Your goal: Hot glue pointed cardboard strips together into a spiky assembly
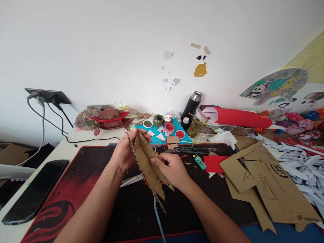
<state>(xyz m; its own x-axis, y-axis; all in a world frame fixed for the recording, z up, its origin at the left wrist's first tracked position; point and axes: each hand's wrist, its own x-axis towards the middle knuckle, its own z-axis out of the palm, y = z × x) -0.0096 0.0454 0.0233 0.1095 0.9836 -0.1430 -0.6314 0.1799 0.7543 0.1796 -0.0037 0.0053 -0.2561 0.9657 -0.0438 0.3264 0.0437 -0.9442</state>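
A long, boat-shaped piece of brown cardboard [146,164] with pointed ends is held up over the dark desk mat [101,158]. My left hand [126,148] is closed round its upper end, with fingertips showing behind it. My right hand [169,168] pinches its right side near the middle. Beneath the cardboard, scissors [133,180] lie on the mat, partly hidden. A pale blue strip [159,219] runs toward the front edge.
Open paint jars [169,128] stand on a blue sheet [186,135] at the back. A black thermos [191,106] is behind them. Flat cardboard [278,192] lies at right, a phone [36,190] at left. A utility knife [194,150] crosses the mat's back.
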